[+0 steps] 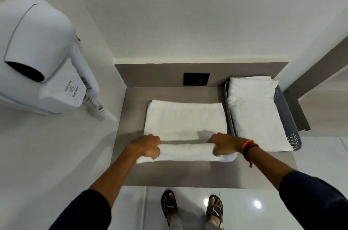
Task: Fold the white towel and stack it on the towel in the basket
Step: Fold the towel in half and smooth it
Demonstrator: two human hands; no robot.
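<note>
White towel (185, 120) lies on a grey counter (188, 173), left hand (146, 146) and right hand (224, 145) each pinching its near edge to fold it over.

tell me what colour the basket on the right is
Grey, with a cut-out lattice pattern in its walls; the basket shows best in the head view.

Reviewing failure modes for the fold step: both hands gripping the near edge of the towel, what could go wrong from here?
1. The left hand and right hand may carry the white towel edge over unevenly, skewing the fold.
2. The towel's right side lies close to the basket and could catch on its rim.
</note>
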